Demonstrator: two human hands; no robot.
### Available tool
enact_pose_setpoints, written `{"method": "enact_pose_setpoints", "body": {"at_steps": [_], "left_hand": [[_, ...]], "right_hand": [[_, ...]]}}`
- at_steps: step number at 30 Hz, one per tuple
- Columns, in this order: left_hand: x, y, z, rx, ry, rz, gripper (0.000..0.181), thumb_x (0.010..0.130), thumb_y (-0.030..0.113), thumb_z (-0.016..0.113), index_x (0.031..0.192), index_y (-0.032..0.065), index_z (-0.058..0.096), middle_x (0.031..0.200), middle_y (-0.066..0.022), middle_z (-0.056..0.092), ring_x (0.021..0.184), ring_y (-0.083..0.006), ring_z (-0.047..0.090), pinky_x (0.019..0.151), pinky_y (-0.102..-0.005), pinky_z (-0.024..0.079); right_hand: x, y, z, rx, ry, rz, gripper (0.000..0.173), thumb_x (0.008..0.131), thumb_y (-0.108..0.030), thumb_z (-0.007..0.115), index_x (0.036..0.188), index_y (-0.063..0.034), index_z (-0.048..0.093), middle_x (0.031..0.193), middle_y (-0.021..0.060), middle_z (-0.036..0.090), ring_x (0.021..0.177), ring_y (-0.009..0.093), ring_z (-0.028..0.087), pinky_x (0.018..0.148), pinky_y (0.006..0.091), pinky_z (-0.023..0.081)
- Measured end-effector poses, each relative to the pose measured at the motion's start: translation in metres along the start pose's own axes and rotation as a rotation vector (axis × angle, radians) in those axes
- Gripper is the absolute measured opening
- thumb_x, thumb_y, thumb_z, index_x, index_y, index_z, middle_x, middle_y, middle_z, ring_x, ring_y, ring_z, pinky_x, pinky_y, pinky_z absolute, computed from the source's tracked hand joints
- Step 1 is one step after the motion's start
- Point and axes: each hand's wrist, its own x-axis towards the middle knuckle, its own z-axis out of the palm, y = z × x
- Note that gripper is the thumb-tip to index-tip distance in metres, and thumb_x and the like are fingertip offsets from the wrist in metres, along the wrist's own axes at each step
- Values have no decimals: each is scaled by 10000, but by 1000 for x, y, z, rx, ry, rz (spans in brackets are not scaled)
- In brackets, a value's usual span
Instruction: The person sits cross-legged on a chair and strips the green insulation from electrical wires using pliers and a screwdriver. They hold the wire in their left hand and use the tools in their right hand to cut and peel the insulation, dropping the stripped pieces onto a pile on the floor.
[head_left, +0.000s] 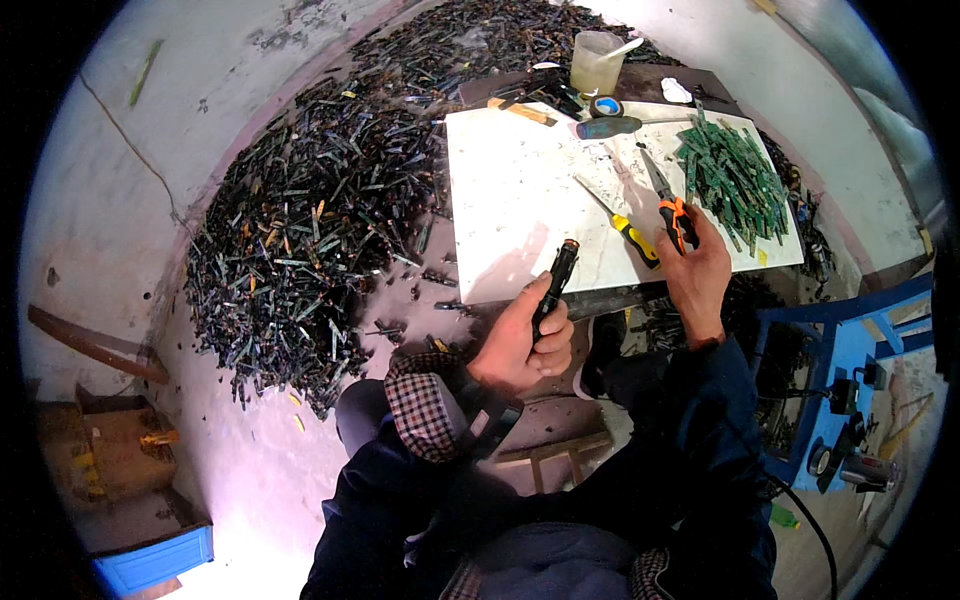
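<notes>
My left hand (517, 341) is closed around a slim black part (553, 292) with a copper-coloured end, held tilted just off the front edge of a white board (517, 187). What exactly the part is, I cannot tell. In my right hand (699, 274) are the orange-and-black handles of long-nose pliers (664, 187), whose jaws point away over the board. Between the hands lies a screwdriver (632, 236) with a yellow-and-black handle. Narrow green circuit-board strips (735, 180) are heaped to the right of the pliers.
A large pile of dark strips (315, 240) covers the floor at left and behind. Toward the board's back are a blue-handled tool (607, 127), a tape roll (606, 106) and a cloudy plastic cup (595, 64). A blue stool-like frame (825, 352) stands at right.
</notes>
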Motion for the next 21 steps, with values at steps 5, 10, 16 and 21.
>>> {"method": "enact_pose_setpoints", "body": {"at_steps": [5,10,16,21], "left_hand": [[10,-2,-8,40,58,60,529,930,548,326,566,165,348,470,42,236,381,-117,219,410,-281,219],[9,-1,-18,12,56,76,529,930,554,317,573,165,342,473,41,242,380,-113,215,410,-277,215],[7,-2,-11,40,106,78,526,932,552,306,584,159,343,482,40,252,377,-112,211,411,-271,219],[7,-2,-9,91,121,84,525,932,548,308,587,153,336,488,37,255,384,-110,218,411,-270,228]], "right_hand": [[17,6,10,-50,-41,-7,482,726,-278,685,1112,-4,595,970,163,636,893,323,598,777,380,475],[26,0,20,-63,-111,-15,463,718,-310,702,1054,-2,626,911,174,647,851,325,605,740,391,484],[27,-10,24,-187,-155,-20,433,706,-338,722,979,-10,650,863,173,651,802,322,607,687,404,490],[24,-5,27,-138,150,-261,289,753,-265,689,910,-26,648,875,148,651,794,316,602,681,410,484]]}}
